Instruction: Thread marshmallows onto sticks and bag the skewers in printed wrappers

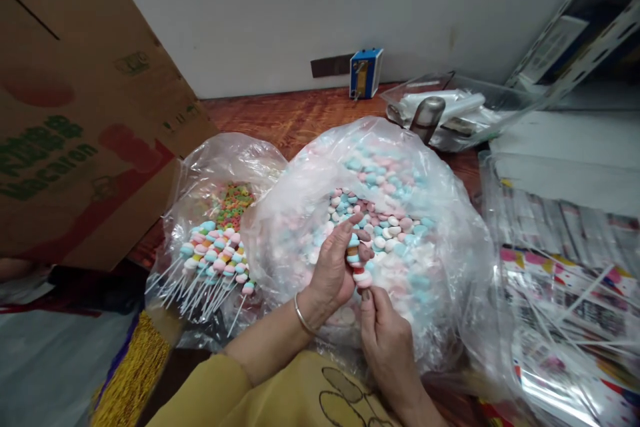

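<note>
A candy skewer point(361, 278) stands nearly upright in front of me, stacked with pink, white and blue candies and coloured pieces between them. The fingers of my left hand point(333, 270) are wrapped round its upper part. Just below the lowest candy, my right hand point(387, 327) pinches the skewer's lower end; the stick itself is mostly hidden by the fingers. Behind both hands, a large clear plastic bag point(290, 193) lies open, full of loose pink, white and blue candies point(395, 230). Finished-looking candy skewers point(215, 250) lie in a pile to the left, white sticks pointing toward me.
Small ring-shaped candies point(235, 203) sit in another clear bag at left. A tall cardboard box point(90, 113) stands beside it. To the right are printed packets and white sticks point(590, 293) in a clear container. A blue box point(366, 73) stands against the wall.
</note>
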Tool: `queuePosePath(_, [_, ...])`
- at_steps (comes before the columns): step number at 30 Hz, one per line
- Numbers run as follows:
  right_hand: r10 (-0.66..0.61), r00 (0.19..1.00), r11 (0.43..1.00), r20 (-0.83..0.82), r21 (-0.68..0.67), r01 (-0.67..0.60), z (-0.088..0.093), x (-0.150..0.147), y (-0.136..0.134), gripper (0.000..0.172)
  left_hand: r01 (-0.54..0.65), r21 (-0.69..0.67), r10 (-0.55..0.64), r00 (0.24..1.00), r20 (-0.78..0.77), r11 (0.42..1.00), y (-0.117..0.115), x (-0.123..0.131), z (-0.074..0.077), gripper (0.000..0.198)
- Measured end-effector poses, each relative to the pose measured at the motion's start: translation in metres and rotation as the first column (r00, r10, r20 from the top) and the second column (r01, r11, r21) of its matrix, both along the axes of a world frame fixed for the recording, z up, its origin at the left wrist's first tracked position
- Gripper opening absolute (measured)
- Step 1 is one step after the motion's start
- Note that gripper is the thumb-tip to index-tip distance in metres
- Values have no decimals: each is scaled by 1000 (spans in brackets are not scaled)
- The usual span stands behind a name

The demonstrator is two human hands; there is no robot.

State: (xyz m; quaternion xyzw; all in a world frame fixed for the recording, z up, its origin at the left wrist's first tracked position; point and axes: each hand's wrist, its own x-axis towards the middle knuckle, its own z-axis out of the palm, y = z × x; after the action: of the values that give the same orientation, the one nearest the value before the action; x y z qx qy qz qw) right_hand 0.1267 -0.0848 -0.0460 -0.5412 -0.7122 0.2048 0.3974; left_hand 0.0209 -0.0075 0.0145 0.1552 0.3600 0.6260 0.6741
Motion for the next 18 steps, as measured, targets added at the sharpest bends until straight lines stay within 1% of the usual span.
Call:
queuePosePath(3, [-15,997,998,72,66,10,1,-1,0,36,41,2,-40,998,-42,999,-3,5,-2,43])
queuePosePath(8, [-50,983,986,176,163,21,-2,-4,-1,42,42,64,-32,989,-147,997,-14,13,-6,46])
queuePosePath(12, [-59,977,978,204,209,15,-7,-5,-2,43,55,120,-33,982,-183,991,-21,17,-10,49])
queuePosePath(15, [-38,985,983,167,182,7,-7,-3,-1,45,54,164,-26,986,-166,985,-22,18,-12,49])
queuePosePath(18, [43,997,998,61,37,-45,-4,3,-1,44,35,199,0,985,-172,979,-21,16,-13,48])
